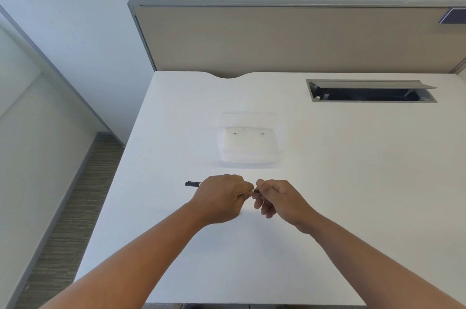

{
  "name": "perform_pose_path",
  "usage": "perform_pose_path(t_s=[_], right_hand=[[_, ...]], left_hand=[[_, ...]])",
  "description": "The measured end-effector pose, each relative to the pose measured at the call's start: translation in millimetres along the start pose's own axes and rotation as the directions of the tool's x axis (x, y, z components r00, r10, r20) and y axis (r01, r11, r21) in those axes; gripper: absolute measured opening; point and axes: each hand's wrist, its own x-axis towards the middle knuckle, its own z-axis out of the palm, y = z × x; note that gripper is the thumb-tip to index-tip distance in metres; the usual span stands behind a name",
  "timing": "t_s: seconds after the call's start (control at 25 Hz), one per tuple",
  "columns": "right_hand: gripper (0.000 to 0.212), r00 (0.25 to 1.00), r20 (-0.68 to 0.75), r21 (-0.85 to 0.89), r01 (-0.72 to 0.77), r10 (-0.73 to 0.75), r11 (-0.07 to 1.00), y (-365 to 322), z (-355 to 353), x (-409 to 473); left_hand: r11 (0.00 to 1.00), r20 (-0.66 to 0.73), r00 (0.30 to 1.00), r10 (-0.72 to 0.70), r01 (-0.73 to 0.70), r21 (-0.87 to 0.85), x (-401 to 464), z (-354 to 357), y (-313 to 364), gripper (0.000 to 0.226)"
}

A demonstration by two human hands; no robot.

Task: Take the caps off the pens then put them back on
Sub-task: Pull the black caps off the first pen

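A thin dark pen (193, 184) lies about level above the white desk, its left end showing, the rest hidden by hands.

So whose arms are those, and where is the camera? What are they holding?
There is no machine here, just a person. The camera sits on the person's head and looks forward and down, so you see their own two bare arms reaching out from the bottom of the picture.

The left hand is closed around a dark pen; one end of it pokes out to the left. The right hand pinches the pen's other end, where a little dark bit shows between the two hands. I cannot tell whether the cap is on or off, because the fingers hide it.

The hands are above a white desk. Behind them on the desk sits a clear plastic box that looks empty. Farther back on the right is an open cable slot, and a beige divider panel stands along the desk's far edge.
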Motion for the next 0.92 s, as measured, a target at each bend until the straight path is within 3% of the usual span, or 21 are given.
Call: perform_pose_path(t_s=[0.12,0.28,0.36,0.44,0.56,0.72,0.92], right_hand=[[0.043,0.998,0.032,-0.062,-0.046,0.048,0.997,-3,1,-1],[0.026,0.974,-0.089,-0.27,0.178,-0.209,0.946,6,2,-3],[0.017,0.95,-0.096,-0.285,0.26,-0.298,0.923,7,4,-4],[0.008,0.965,-0.092,-0.191,0.225,-0.245,0.956,5,5,-4],[0.029,0.994,-0.05,-0.084,0.096,-0.101,0.992,0,4,-3],[0.005,0.986,-0.055,-0.126,0.148,-0.155,0.981,3,0,-2],[0.017,0.996,-0.045,-0.061,0.076,-0.079,0.995,-1,1,0]], left_hand=[[1.0,0.0,1.0,0.007,-0.007,-0.016,-3,1,3,0.028],[0.998,0.024,0.999,-0.022,0.023,-0.051,-2,0,3,0.031],[0.998,0.029,0.999,-0.035,0.036,-0.043,-2,0,2,0.032],[0.999,0.029,0.999,-0.034,0.035,-0.036,-2,0,-1,0.031],[0.999,0.031,0.999,-0.027,0.028,-0.024,-2,-1,-2,0.03],[0.999,0.037,0.999,-0.038,0.038,-0.008,-3,1,-4,0.03],[1.0,0.033,0.999,-0.019,0.019,-0.004,0,0,-4,0.029]])
